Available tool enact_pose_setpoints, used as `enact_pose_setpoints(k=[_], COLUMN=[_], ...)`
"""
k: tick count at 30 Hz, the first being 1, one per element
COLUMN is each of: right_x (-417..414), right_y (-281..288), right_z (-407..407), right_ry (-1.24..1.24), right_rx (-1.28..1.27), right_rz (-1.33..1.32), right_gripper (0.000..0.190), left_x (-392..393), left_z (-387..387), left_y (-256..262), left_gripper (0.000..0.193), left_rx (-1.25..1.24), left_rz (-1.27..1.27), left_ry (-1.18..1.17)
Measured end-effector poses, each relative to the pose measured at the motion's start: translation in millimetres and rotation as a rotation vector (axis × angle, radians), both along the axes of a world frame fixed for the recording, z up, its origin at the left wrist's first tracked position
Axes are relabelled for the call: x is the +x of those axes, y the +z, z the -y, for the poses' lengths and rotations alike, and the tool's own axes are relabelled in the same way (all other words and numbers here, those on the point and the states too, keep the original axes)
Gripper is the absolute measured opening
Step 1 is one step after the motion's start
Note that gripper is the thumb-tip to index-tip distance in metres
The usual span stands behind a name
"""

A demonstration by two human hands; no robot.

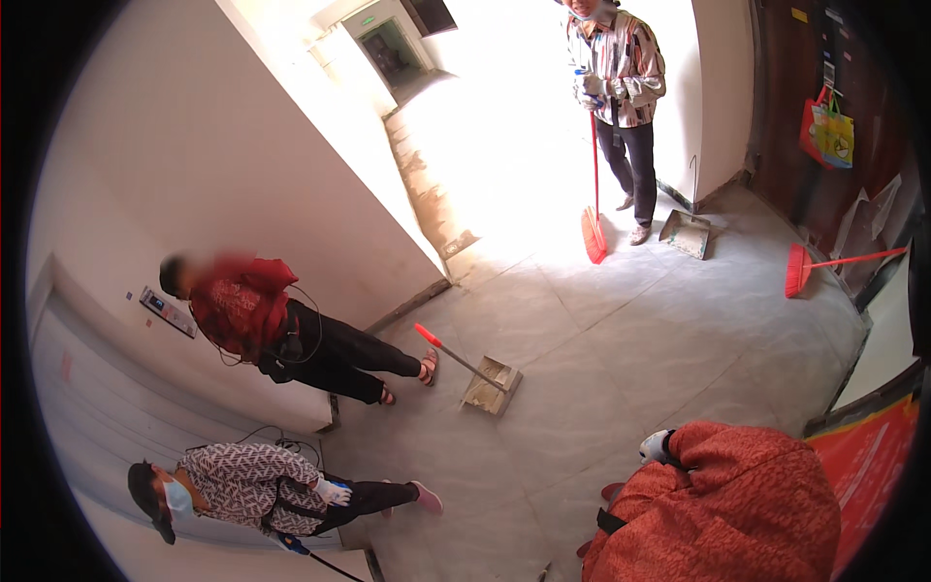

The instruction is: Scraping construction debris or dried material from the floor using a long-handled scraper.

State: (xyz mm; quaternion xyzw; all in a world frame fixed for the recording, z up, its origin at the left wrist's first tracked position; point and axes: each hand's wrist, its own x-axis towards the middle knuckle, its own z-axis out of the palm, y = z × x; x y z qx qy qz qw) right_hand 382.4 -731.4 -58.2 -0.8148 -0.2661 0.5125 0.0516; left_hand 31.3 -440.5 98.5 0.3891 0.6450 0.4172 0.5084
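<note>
At the lower right, a red textured jacket (pixel 734 509) fills the near view; it appears to be my own clothing, with a black strap near its front. My right hand (pixel 655 447), in a white and dark work glove, shows at the sleeve's end, its fingers largely turned away. Nothing is plainly seen in it. My left hand is out of view. On the tiled floor to the left of me stands a dustpan (pixel 480 396) with a red-gripped handle. A dark pointed tip (pixel 544 572) shows at the bottom edge.
A person (pixel 618 80) holds a red broom (pixel 594 236) beside another dustpan (pixel 685 236). Another red broom (pixel 798 269) leans by the dark door (pixel 789 145). Two people stand at left, one in red (pixel 244 309), one in a patterned top (pixel 251 480), near cables.
</note>
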Motion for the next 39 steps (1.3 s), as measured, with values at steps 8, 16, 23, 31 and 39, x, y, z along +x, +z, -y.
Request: enact_pose_setpoints(k=[8,16,23,31,39], right_x=[1.6,4.3,8.7,5.3,10.1], right_y=[8.7,12.7,6.1,17.4,46.3], right_z=[-2.3,-16.8,-21.2,-31.9,-40.0], right_ry=[-0.015,0.087,0.179,0.186,0.161], right_rx=[0.02,0.004,0.059,0.067,0.036], right_rz=[0.017,0.017,0.036,-0.021,-0.012], right_gripper=[0.037,0.035,0.038,0.031,0.038], left_x=[-4.7,-63.6,-140.8,-105.7,-105.5], left_z=[-0.7,18.3,30.5,37.8,40.1], left_y=[9.4,-18.8,-122.3,-70.4,-62.0], left_gripper=[0.02,0.021,0.021,0.017,0.025], left_rx=[-0.011,0.062,0.302,0.12,0.109], left_rz=[-0.028,-0.07,-0.211,-0.097,-0.128], left_ry=[0.01,0.091,0.017,0.158,0.2])
